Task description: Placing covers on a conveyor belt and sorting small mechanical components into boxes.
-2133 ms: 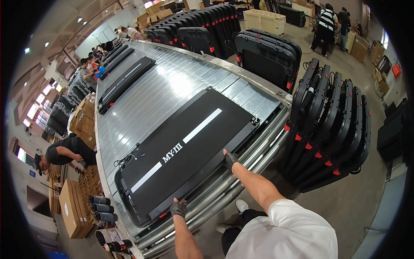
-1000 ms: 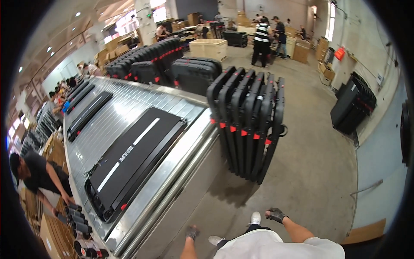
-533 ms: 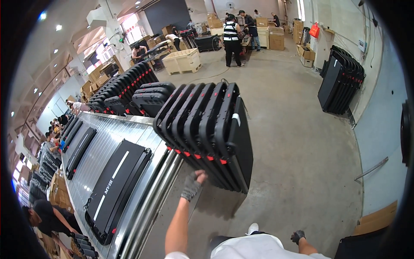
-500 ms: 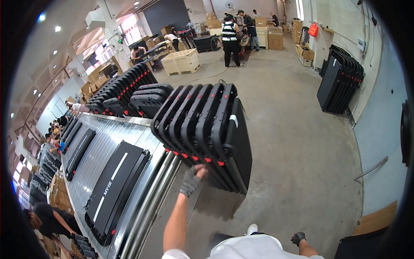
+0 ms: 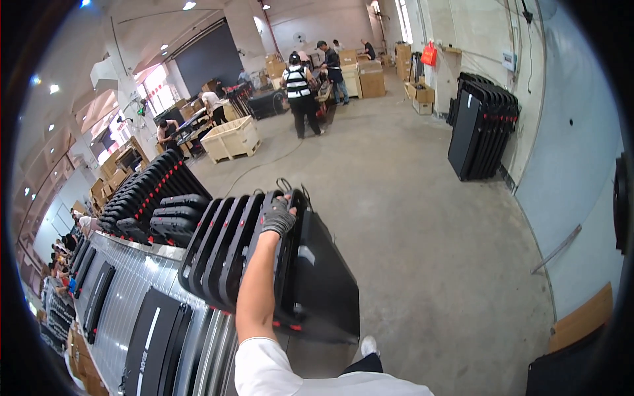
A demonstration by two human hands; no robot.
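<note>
My left hand (image 5: 279,215), in a grey glove with bare fingertips, is closed on the upper end of a black folded treadmill (image 5: 323,277). This machine stands on edge at the right end of a row of several alike treadmills (image 5: 221,244), with red feet low on their frames. A pale mark shows on its flat side, and a cable loop sticks up beside my fingers. My right hand is out of view.
On my left a metal roller conveyor (image 5: 210,353) carries a flat black treadmill (image 5: 150,343). More upright treadmills (image 5: 142,195) stand beyond. A wooden crate (image 5: 231,140), a co-worker in a striped vest (image 5: 300,92) and a stack by the wall (image 5: 482,125) are farther off.
My left hand has gone from the lower part of the row up to the treadmill's upper end and gripped it. My right hand has left view, and the scene has shifted down and left.
</note>
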